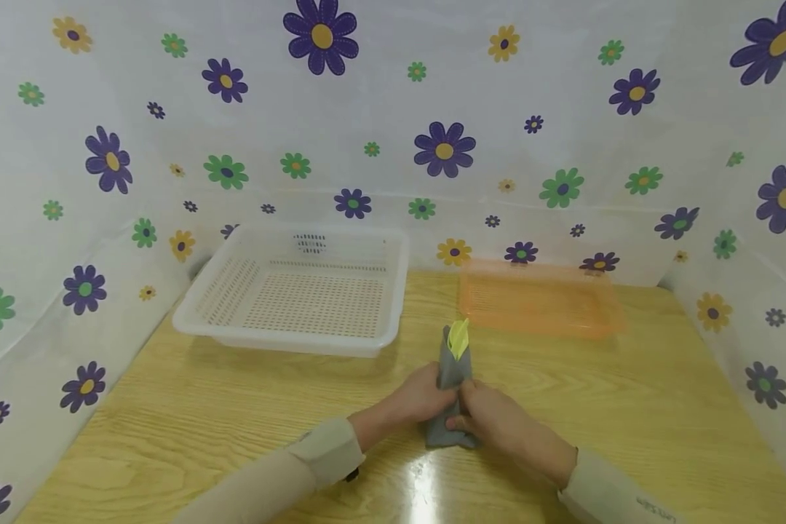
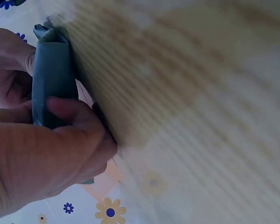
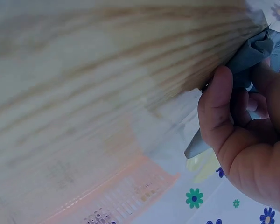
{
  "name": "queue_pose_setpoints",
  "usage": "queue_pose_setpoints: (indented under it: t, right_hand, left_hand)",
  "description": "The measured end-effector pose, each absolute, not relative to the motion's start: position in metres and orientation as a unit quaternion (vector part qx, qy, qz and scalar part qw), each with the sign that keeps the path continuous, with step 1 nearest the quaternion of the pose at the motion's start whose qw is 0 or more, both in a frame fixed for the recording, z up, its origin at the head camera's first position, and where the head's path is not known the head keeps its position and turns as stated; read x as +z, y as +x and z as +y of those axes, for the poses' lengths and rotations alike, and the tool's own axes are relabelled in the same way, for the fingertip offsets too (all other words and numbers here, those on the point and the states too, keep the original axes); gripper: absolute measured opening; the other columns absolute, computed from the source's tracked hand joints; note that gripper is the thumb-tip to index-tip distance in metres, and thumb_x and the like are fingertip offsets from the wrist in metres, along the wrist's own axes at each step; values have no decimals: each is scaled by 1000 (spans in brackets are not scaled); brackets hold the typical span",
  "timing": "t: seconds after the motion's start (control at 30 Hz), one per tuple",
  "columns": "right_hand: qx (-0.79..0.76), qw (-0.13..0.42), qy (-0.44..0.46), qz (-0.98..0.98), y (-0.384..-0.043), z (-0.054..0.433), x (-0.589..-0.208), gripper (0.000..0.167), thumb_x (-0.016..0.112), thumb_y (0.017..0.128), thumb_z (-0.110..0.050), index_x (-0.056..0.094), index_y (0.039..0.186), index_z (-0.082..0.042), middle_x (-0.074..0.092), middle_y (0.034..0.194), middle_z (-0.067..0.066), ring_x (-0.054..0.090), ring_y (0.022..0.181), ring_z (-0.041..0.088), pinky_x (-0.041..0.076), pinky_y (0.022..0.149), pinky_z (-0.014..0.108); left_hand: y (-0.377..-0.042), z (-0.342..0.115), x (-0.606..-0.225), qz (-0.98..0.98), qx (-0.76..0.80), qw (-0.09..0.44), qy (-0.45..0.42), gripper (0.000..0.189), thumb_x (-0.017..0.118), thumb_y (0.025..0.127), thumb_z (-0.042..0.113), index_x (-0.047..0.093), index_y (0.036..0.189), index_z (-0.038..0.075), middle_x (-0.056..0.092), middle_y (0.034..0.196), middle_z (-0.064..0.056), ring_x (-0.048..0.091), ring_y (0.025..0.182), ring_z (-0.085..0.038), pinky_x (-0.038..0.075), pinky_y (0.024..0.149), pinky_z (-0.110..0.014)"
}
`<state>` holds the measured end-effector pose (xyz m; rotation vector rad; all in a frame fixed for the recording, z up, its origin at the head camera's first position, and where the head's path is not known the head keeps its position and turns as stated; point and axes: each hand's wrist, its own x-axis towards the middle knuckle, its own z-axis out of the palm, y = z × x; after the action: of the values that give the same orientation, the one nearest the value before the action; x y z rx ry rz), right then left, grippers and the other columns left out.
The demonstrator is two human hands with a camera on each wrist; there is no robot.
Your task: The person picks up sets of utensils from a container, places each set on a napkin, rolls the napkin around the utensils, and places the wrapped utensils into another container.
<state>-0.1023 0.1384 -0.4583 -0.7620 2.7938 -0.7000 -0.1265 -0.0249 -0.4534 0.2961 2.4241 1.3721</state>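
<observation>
A slim grey wrap [image 1: 456,372], smooth like paper or thin cloth, is held over the wooden table, with a yellow petal-like tip [image 1: 459,340] poking out of its far end. From the left side my left hand [image 1: 426,393] grips the wrap around its middle, thumb lying across it. My right hand [image 1: 501,422] pinches the lower right part between thumb and fingers. Folded, bunched grey material [image 3: 249,53] shows at the near end in the right wrist view. The yellow piece's lower part is hidden inside.
A white perforated plastic basket [image 1: 288,342] stands at the back left of the table [image 1: 223,429]. Back right lies a shallow orange translucent tray [image 1: 544,324]. White sheeting [image 1: 380,109] printed with flowers encloses the table at the back and both sides.
</observation>
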Motion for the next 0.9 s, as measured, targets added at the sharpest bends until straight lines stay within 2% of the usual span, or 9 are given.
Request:
queue_pose_setpoints:
  t: [0.3,0.47,0.6,0.77,0.9]
  right_hand:
    - [-220,55,-238,944,-96,134,-457,32,79,83,-22,52,87,-4,49,78,2,48,67,15,42,56,32]
    - [-222,49,-232,946,-95,134,-457,34,79,83,-24,51,85,-7,48,77,1,47,67,15,41,56,33]
    - [-218,32,-238,946,-93,134,-457,34,79,83,-26,51,89,-6,50,80,2,49,67,14,42,55,33]
    - [-209,-11,-241,948,-91,133,-457,34,79,84,-25,51,92,-7,52,85,4,53,69,15,46,55,35]
    - [-217,-24,-226,949,-91,133,-456,33,78,85,-26,51,95,-9,50,86,3,51,72,14,45,56,32]
  left_hand:
    - [-117,-24,-452,797,576,168,62,30,65,76,0,55,102,-10,64,95,-18,59,86,-23,53,79,-37]
    - [-116,-25,-457,762,618,191,42,31,67,85,3,63,113,-11,69,109,-21,64,100,-26,53,89,-42]
    - [-115,-26,-457,730,652,204,22,33,65,90,4,61,118,-12,67,116,-23,64,108,-30,51,95,-44]
    - [-117,-29,-455,707,679,195,18,36,66,89,3,58,120,-12,67,116,-23,65,106,-29,51,95,-42]
    - [-122,-31,-452,699,691,182,23,36,67,91,9,60,121,-10,68,116,-21,66,104,-26,52,93,-39]
